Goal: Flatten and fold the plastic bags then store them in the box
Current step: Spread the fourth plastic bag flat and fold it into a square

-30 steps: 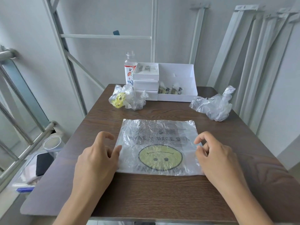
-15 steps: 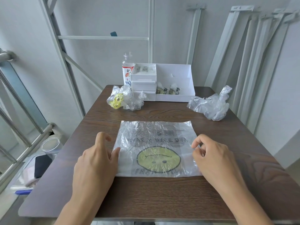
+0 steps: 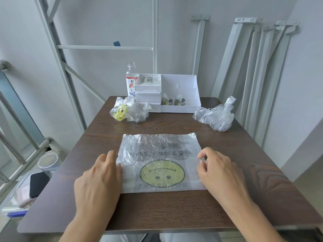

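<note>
A clear plastic bag (image 3: 160, 161) with a yellow smiley face lies flat in the middle of the brown table (image 3: 174, 210). My left hand (image 3: 99, 180) rests on the table at the bag's left edge, fingers fairly straight and thumb touching the edge. My right hand (image 3: 220, 172) sits at the right edge, where its curled index finger and thumb pinch the plastic. Two crumpled bags lie farther back: one with a yellow print (image 3: 127, 110) at the left, one clear (image 3: 216, 117) at the right. The white box (image 3: 181, 82) stands at the back with folded bags (image 3: 173, 102) inside.
Small white drawers (image 3: 148, 96) adjoin the box on its left, with a clear bottle (image 3: 131, 81) behind them. White metal rails (image 3: 253, 75) lean on the wall at the right. Below the table's left side stand a clear jar (image 3: 47, 161) and a dark phone (image 3: 38, 184).
My left index finger has straightened down beside the bag's edge. My right fingers have curled closer onto the right edge. The bag still lies flat.
</note>
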The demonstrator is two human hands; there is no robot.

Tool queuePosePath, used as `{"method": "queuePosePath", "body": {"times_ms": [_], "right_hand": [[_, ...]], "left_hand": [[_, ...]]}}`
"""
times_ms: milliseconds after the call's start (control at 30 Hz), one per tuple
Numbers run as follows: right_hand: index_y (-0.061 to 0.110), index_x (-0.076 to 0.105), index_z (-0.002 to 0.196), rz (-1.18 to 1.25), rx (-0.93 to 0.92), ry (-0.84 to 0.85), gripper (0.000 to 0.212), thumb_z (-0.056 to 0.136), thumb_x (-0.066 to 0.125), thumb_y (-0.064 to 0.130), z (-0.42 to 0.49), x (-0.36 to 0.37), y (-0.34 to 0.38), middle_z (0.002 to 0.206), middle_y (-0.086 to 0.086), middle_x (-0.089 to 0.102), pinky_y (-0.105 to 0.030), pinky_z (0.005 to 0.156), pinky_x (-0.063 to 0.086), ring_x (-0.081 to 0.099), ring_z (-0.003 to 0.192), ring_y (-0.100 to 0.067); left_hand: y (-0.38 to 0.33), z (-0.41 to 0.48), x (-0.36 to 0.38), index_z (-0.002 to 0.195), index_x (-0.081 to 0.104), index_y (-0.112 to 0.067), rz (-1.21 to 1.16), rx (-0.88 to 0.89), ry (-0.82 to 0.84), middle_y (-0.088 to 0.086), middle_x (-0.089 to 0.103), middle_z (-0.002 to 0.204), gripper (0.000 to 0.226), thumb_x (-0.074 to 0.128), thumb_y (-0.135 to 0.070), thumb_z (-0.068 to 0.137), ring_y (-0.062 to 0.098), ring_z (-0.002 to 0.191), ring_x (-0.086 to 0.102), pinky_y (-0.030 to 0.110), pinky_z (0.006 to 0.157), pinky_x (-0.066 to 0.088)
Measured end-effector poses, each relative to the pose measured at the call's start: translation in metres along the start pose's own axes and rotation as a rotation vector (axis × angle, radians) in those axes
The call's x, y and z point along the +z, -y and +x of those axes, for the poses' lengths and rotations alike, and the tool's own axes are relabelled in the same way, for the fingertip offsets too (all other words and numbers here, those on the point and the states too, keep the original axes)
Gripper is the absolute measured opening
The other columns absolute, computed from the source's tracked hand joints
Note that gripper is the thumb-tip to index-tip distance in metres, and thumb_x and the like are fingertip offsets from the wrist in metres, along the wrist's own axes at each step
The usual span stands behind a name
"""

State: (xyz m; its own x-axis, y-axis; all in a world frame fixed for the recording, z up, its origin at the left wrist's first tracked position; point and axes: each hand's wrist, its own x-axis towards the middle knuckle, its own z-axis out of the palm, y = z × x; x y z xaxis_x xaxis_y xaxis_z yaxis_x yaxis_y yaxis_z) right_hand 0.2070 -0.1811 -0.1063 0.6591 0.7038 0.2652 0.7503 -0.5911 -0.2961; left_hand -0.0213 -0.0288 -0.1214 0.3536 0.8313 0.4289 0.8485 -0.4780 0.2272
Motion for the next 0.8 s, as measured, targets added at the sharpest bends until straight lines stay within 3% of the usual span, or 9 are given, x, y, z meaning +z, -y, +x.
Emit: {"method": "queuePosePath", "body": {"times_ms": [100,233,333,433,500,600,633,700,800], "right_hand": [[0.036,0.05,0.113,-0.047,-0.027,0.028,0.009,0.105,0.046,0.034,-0.001,-0.003,-0.001,0.103,0.013,0.056,-0.032,0.066,0.041,0.054,0.087,-0.012],[0.029,0.059,0.118,-0.107,-0.065,0.078,0.016,0.107,0.047,0.028,0.005,-0.011,-0.011,0.111,0.011,0.045,-0.029,0.07,0.05,0.048,0.109,-0.012],[0.023,0.065,0.127,-0.101,-0.169,0.014,0.026,0.107,0.049,0.02,0.017,-0.017,0.01,0.126,0.009,0.049,-0.026,0.072,0.046,0.043,0.118,-0.015],[0.014,0.062,0.128,0.009,-0.28,0.079,0.028,0.105,0.045,0.011,0.026,-0.008,0.063,0.135,0.002,0.05,-0.034,0.093,0.048,0.045,0.125,-0.021],[0.008,0.055,0.135,-0.004,-0.278,0.18,0.033,0.104,0.046,0.008,0.028,0.011,0.09,0.145,-0.005,0.047,-0.04,0.109,0.041,0.042,0.139,-0.028],[0.007,0.016,0.166,-0.052,-0.238,0.302,0.06,0.111,0.036,0.023,0.026,0.039,0.094,0.175,-0.009,0.011,-0.039,0.13,0.01,0.007,0.162,-0.023],[0.011,0.008,0.168,-0.056,-0.232,0.309,0.061,0.113,0.027,0.031,0.025,0.045,0.09,0.177,-0.005,0.003,-0.039,0.132,0.002,0.0,0.163,-0.018],[0.018,0.003,0.169,-0.069,-0.227,0.315,0.062,0.113,0.015,0.043,0.03,0.052,0.078,0.177,0.001,-0.003,-0.039,0.132,-0.003,-0.005,0.162,-0.013],[0.02,-0.001,0.169,-0.119,-0.213,0.336,0.071,0.109,0.012,0.056,0.036,0.052,0.063,0.176,0.003,-0.008,-0.039,0.131,-0.005,-0.009,0.162,-0.013]], "left_hand": [[0.004,0.001,0.002,0.082,0.056,-0.019,0.052,0.044,-0.006,-0.003,0.053,0.07,0.018,0.072,-0.021,0.09,0.03,0.055,0.061,0.026,0.04,0.033],[0.013,0.004,0.006,0.085,0.058,-0.019,0.013,0.122,-0.024,-0.004,0.049,0.078,0.019,0.076,-0.012,0.086,0.025,0.065,0.06,0.03,0.041,0.035],[0.007,0.017,0.01,0.094,0.067,-0.019,-0.057,0.271,-0.031,-0.003,0.05,0.087,0.04,0.083,0.007,0.069,0.026,0.072,0.058,0.034,0.055,0.04],[-0.026,0.038,0.018,0.109,0.07,-0.02,-0.234,0.272,0.011,-0.003,0.059,0.104,0.038,0.069,0.007,0.082,0.028,0.09,0.064,0.043,0.073,0.052],[-0.05,0.047,0.028,0.111,0.066,-0.014,-0.352,0.245,0.162,0.002,0.062,0.113,0.024,0.056,-0.002,0.094,0.031,0.103,0.063,0.047,0.086,0.051],[-0.058,0.049,0.051,0.1,0.058,-0.015,-0.406,0.211,0.264,0.002,0.062,0.114,0.016,0.042,-0.015,0.103,0.031,0.116,0.061,0.038,0.093,0.045],[-0.055,0.047,0.056,0.113,0.06,-0.017,-0.347,0.234,0.279,0.002,0.061,0.129,0.023,0.038,-0.02,0.106,0.028,0.131,0.055,0.037,0.105,0.041],[-0.05,0.046,0.058,0.154,0.042,-0.019,-0.207,0.277,0.358,-0.001,0.034,0.167,0.048,0.027,-0.033,0.111,0.019,0.158,0.023,0.039,0.127,0.02],[-0.046,0.045,0.05,0.168,0.012,-0.023,-0.105,0.293,0.456,-0.005,0.001,0.176,0.063,0.014,-0.047,0.11,0.015,0.162,-0.004,0.041,0.132,0.0]]}}
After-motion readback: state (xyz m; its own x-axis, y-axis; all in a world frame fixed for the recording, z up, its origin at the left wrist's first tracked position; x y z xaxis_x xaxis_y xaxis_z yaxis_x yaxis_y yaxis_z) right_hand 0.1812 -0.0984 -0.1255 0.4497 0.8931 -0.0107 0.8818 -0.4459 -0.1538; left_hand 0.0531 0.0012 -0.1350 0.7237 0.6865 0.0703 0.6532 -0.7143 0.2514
